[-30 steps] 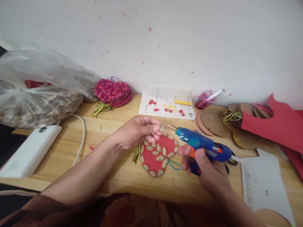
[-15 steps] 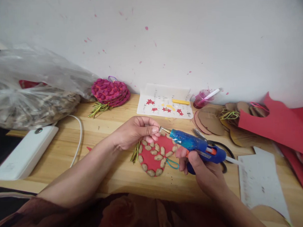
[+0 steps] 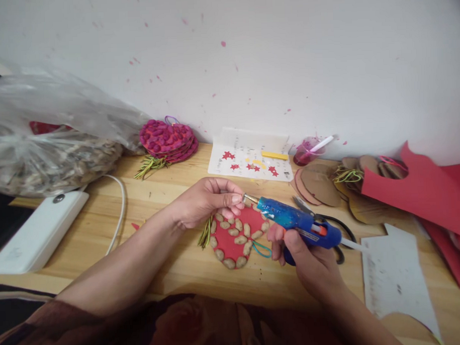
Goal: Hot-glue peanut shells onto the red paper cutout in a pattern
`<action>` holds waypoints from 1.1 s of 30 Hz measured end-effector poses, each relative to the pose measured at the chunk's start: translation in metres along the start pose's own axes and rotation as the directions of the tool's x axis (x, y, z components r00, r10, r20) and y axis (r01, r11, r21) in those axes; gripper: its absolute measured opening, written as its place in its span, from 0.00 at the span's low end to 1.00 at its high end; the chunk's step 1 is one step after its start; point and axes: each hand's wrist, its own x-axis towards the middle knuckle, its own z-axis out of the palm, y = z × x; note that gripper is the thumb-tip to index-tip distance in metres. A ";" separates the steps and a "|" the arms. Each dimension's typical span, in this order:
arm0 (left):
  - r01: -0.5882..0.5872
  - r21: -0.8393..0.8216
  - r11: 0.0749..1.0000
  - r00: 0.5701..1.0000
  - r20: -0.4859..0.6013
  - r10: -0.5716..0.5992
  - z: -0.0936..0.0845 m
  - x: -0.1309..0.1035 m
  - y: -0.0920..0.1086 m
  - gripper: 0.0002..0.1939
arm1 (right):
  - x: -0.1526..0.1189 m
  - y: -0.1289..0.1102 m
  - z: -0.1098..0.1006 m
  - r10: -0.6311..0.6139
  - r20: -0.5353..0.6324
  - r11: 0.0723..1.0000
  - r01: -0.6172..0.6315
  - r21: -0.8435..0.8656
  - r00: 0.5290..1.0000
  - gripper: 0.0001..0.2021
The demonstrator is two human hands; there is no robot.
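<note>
My right hand (image 3: pixel 312 255) grips a blue glue gun (image 3: pixel 292 215), its metal nozzle pointing left. At the nozzle tip, thumb and fingers of my left hand (image 3: pixel 212 198) are pinched around a small piece, mostly hidden, that looks like a nut shell (image 3: pixel 243 197). Below both hands lies a red disc (image 3: pixel 230 243) bearing tan nut shells (image 3: pixel 240 239) around its edge and across its middle. A yellow-green string tassel (image 3: pixel 205 233) hangs off its left side, and a teal loop (image 3: pixel 262 249) sits at its right. My left hand covers part of the disc's upper edge.
A plastic bag of shells (image 3: pixel 56 158) and a white power bank (image 3: pixel 39 229) are left. Magenta shell-covered discs (image 3: pixel 168 139), a paper with red stars (image 3: pixel 230 167) and a paint cup (image 3: pixel 307 152) stand behind. Right are scissors (image 3: pixel 302 205), cardboard discs (image 3: pixel 321 184) and red sheets (image 3: pixel 415 196).
Almost nothing differs. The glue gun's nozzle and my left fingertips stay close together, with only a very slight shift of the hands.
</note>
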 end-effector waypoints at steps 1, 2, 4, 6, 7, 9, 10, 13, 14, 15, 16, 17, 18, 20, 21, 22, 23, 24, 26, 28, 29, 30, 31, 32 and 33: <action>0.001 0.003 1.000 1.000 -0.001 -0.001 0.000 0.000 0.000 0.17 | 0.000 0.000 0.000 0.000 0.001 1.000 0.000 0.003 1.000 0.17; 0.002 0.006 1.000 1.000 -0.001 -0.002 0.000 0.000 0.000 0.17 | 0.000 0.001 0.000 -0.001 0.001 1.000 0.001 0.005 1.000 0.17; 0.003 0.006 1.000 1.000 -0.001 -0.003 0.000 -0.001 0.001 0.17 | 0.000 0.001 0.000 -0.005 -0.002 1.000 0.005 0.004 1.000 0.16; 0.004 0.004 1.000 1.000 0.001 -0.004 0.000 -0.001 0.001 0.16 | 0.001 0.000 0.001 -0.009 -0.008 1.000 0.009 0.003 1.000 0.16; 0.003 0.003 1.000 1.000 0.002 -0.003 0.000 -0.001 0.001 0.16 | 0.001 0.000 0.001 -0.010 -0.009 1.000 0.010 0.000 1.000 0.16; 0.003 0.002 1.000 1.000 0.003 -0.003 0.000 -0.001 0.000 0.16 | 0.001 -0.001 0.001 -0.012 -0.011 1.000 0.012 -0.009 1.000 0.17; 0.003 0.001 1.000 1.000 0.004 -0.003 0.000 0.000 0.000 0.16 | 0.001 -0.001 0.001 -0.011 -0.014 1.000 0.011 -0.015 1.000 0.17; -0.003 -0.007 1.000 1.000 0.009 0.003 0.000 0.000 0.000 0.15 | 0.002 -0.001 0.001 -0.011 -0.028 1.000 0.011 -0.018 1.000 0.17; -0.004 -0.010 1.000 1.000 0.012 0.005 0.000 0.000 0.000 0.15 | 0.002 -0.001 0.001 -0.016 -0.030 1.000 0.016 -0.012 0.999 0.17; -0.006 -0.014 1.000 1.000 0.013 0.006 0.000 0.000 0.000 0.16 | 0.002 -0.001 0.001 -0.020 -0.031 1.000 0.020 -0.006 0.999 0.16; -0.007 -0.015 1.000 1.000 0.015 0.007 0.000 0.000 0.000 0.16 | 0.002 0.000 0.001 -0.024 -0.032 1.000 0.024 -0.002 0.999 0.16; -0.007 -0.017 1.000 1.000 0.015 0.007 0.000 0.000 0.000 0.16 | 0.002 0.000 0.001 -0.026 -0.033 1.000 0.027 0.001 0.999 0.16; -0.006 -0.017 1.000 1.000 0.015 0.007 0.000 0.000 0.000 0.16 | 0.002 0.001 0.000 -0.026 -0.032 1.000 0.026 0.003 0.999 0.15; -0.006 -0.019 1.000 1.000 0.017 0.006 0.000 0.000 0.000 0.15 | 0.003 0.001 0.000 -0.025 -0.028 1.000 0.025 0.003 0.999 0.15; -0.007 -0.020 1.000 1.000 0.017 0.007 -0.001 0.000 0.000 0.16 | 0.003 0.001 0.000 -0.028 -0.027 1.000 0.028 0.003 0.999 0.16; -0.008 -0.022 1.000 1.000 0.016 0.008 -0.001 0.000 0.000 0.16 | 0.003 0.000 0.000 -0.033 -0.028 0.999 0.033 0.002 0.999 0.16; -0.010 -0.021 1.000 1.000 0.015 0.010 -0.001 0.000 0.000 0.16 | 0.002 0.000 0.000 -0.038 -0.029 0.999 0.038 -0.001 0.999 0.16; -0.011 -0.021 1.000 1.000 0.014 0.011 0.000 0.000 0.000 0.16 | 0.002 0.000 0.000 -0.039 -0.031 0.999 0.039 -0.002 0.999 0.16; -0.013 -0.019 1.000 1.000 0.013 0.013 0.000 -0.001 0.000 0.16 | 0.002 0.000 0.000 -0.036 -0.034 0.999 0.036 0.002 0.999 0.16; -0.015 -0.015 1.000 1.000 0.012 0.015 0.000 -0.001 0.001 0.16 | 0.001 0.001 0.000 -0.032 -0.033 0.999 0.033 0.006 0.999 0.16; -0.016 -0.013 1.000 1.000 0.012 0.016 0.000 0.000 0.001 0.15 | 0.001 0.001 0.000 -0.033 -0.033 0.999 0.033 0.004 0.999 0.16; -0.019 -0.012 1.000 1.000 0.011 0.019 0.000 0.000 0.001 0.15 | 0.002 0.001 0.000 -0.035 -0.034 0.999 0.035 0.001 0.999 0.15; -0.022 -0.013 1.000 1.000 0.010 0.022 0.000 0.000 0.001 0.16 | 0.002 0.001 0.001 -0.038 -0.037 0.999 0.038 0.000 0.999 0.15; -0.025 -0.014 1.000 1.000 0.007 0.025 0.000 0.000 0.001 0.16 | 0.002 0.001 0.001 -0.042 -0.040 0.999 0.042 0.002 0.998 0.15; -0.028 -0.016 0.999 1.000 0.003 0.028 0.000 0.000 0.001 0.16 | 0.002 0.001 0.001 -0.044 -0.043 0.999 0.044 0.005 0.998 0.15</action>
